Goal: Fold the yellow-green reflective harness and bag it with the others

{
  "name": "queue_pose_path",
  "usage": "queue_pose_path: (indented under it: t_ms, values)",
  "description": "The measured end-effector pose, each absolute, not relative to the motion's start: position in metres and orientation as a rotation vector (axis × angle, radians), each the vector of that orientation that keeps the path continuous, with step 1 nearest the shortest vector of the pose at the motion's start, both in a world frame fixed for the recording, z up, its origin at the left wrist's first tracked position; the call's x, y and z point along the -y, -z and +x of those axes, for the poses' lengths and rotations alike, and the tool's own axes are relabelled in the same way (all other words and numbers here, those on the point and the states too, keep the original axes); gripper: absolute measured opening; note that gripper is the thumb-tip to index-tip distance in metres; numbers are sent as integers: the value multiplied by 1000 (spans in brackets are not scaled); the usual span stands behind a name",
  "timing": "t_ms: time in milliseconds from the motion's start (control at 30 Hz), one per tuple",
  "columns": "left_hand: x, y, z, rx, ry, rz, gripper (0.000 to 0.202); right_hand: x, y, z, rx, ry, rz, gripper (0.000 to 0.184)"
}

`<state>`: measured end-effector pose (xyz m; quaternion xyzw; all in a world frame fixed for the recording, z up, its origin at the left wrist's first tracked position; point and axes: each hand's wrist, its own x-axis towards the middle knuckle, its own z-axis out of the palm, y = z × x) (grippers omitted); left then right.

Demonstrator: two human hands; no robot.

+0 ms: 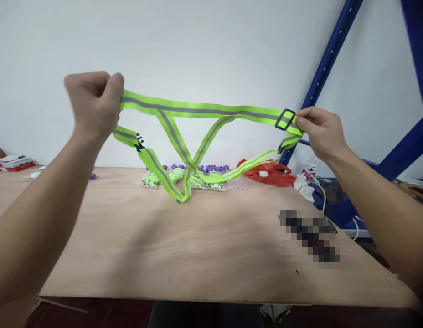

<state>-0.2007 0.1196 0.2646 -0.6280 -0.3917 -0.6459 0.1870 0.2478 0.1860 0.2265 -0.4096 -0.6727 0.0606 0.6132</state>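
A neon yellow-green reflective vest harness (198, 109) with grey stripes hangs stretched in the air above the table. My left hand (95, 102) is closed in a fist around one end of its upper strap. At the other end, my right hand (321, 130) pinches the strap beside a black slider buckle (285, 119). Two shoulder straps run down from the upper strap and cross in the middle. Near my left hand, a black clip (139, 143) sits on the lower strap. The lowest loop dangles just over the tabletop.
Bagged green straps (150, 180) and a row of purple items (211, 168) lie at the wooden table's (184, 255) back. A red plastic bag (269, 173), a bottle (312, 166) and a blurred dark object (310, 237) are right. Blue metal posts (329, 59) rise there. Someone's hand (416, 189) shows far right.
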Motion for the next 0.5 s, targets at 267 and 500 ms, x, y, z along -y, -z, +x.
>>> queue_pose_path:
  t_ms: [267, 500]
  values:
    - [-42, -93, -219, 1286, 808, -2742, 41, -88, -59, 258, 2157, -99, -1167, 26]
    - [-17, -15, -247, 1598, 168, -2889, 49, -25, -8, 235, 2503, 11, -934, 27]
